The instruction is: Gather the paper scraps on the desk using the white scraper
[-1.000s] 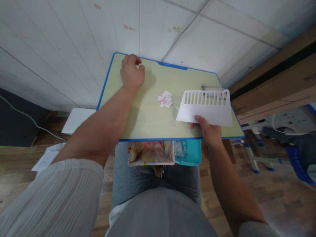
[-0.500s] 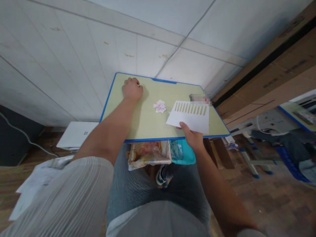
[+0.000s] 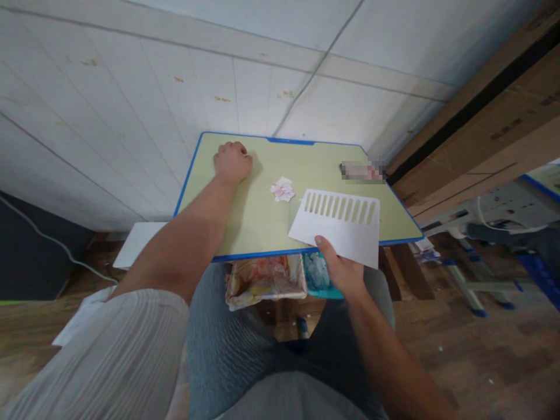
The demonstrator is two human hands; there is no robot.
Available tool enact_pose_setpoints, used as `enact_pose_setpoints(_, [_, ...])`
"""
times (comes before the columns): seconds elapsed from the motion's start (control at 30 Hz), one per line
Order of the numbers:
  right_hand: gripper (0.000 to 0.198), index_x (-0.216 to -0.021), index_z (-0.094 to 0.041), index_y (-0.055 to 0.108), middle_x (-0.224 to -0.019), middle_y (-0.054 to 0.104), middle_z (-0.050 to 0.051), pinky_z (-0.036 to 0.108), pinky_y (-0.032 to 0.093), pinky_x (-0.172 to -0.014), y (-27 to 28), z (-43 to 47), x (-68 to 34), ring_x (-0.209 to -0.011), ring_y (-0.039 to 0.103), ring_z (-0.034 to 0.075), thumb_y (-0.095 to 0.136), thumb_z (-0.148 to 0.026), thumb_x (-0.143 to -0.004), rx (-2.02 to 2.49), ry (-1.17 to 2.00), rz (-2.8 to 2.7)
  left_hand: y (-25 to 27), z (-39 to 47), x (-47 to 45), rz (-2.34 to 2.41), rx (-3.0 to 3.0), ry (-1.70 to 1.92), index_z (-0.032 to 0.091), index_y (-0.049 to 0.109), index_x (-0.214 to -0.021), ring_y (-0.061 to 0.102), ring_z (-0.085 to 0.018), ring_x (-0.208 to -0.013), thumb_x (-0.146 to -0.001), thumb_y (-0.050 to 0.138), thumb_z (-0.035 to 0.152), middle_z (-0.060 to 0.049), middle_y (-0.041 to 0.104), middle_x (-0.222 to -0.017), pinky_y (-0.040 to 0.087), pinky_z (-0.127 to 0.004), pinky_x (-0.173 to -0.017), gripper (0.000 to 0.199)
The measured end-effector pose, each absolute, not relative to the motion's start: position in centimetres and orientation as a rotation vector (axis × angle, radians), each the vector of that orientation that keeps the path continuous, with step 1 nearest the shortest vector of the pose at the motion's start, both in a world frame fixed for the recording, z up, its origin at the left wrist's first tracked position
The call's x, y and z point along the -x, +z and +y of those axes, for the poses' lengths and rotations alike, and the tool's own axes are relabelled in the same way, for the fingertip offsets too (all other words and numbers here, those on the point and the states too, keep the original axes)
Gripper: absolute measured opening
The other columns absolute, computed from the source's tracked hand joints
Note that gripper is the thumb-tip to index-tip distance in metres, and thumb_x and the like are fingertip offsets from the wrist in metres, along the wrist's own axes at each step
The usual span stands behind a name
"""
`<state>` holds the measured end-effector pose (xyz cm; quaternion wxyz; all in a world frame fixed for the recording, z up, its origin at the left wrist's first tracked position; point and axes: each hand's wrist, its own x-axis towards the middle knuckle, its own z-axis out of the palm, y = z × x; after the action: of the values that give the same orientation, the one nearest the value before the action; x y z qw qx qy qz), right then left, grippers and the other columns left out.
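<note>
Holding, right hand [image 3: 343, 271]: grip closed on white slotted sheet [image 3: 340, 234], near edge.
Sheet: probably light, semi-stiff; hold unslotted part.
Left hand [image 3: 234, 162]: curled; contents cannot be told.

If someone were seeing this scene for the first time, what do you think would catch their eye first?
Probably the white slotted sheet, held in the right hand across the near edge of the blue-rimmed tabletop, on the right. Next might come the small heap of pale scraps near the tabletop's middle, and the left hand, curled at its far left.
</note>
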<state>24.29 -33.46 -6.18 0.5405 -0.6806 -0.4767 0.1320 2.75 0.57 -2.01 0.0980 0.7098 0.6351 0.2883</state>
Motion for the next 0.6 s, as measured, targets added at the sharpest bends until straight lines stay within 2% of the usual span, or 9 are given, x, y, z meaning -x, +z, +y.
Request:
enact_pose_setpoints(0.2, [0.056, -0.126, -0.025, 0.091, -0.140, 0.091, 0.016, 0.068, 0.034, -0.150, -7.1, -34.2, -24.9, -0.150, 0.076, 0.043, 0.086, -0.073, -0.099, 1.622, 0.136, -1.026, -2.4, 1.0, -2.7, 1.870, -2.097, 0.912, 0.026, 0.086, -0.129, 0.062, -0.047, -0.156, -0.097, 0.069, 0.021, -0.020, 0.078, -0.153, 0.051, -0.065, -0.136, 0.036])
enact_pose_setpoints(0.37, [0.058, -0.127, -0.026, 0.092, -0.139, 0.091, 0.015, 0.069, 0.024, -0.153, -8.0, -35.1, -24.8, -0.168, 0.063, 0.044, 0.084, -0.077, -0.101, 1.680, 0.209, -1.078, -2.2, 0.8, -2.7, 1.863, -2.108, 0.906, 0.026, 0.086, -0.129, 0.062, -0.047, -0.156, -0.100, 0.068, 0.020, -0.020, 0.077, -0.154, 0.051, -0.063, -0.136, 0.034])
enact_pose_setpoints(0.43, [0.057, -0.124, -0.027, 0.092, -0.137, 0.091, 0.016, 0.072, 0.020, -0.154, -8.0, -35.4, -24.3, -0.168, 0.062, 0.045, 0.081, -0.078, -0.102, 1.697, 0.215, -1.086, -2.1, 0.7, -2.7, 1.859, -2.114, 0.910, 0.025, 0.086, -0.129, 0.063, -0.047, -0.155, -0.101, 0.068, 0.018, -0.020, 0.077, -0.153, 0.052, -0.063, -0.135, 0.034])
enact_pose_setpoints(0.6, [0.047, -0.123, -0.028, 0.093, -0.136, 0.092, 0.015, 0.073, 0.024, -0.152, -7.5, -36.0, -23.4, -0.159, 0.070, 0.045, 0.084, -0.070, -0.103, 1.694, 0.201, -1.127, -2.0, 0.7, -2.9, 1.827, -2.140, 0.947, 0.026, 0.084, -0.125, 0.065, -0.047, -0.152, -0.100, 0.069, 0.016, -0.019, 0.078, -0.150, 0.054, -0.067, -0.132, 0.031])
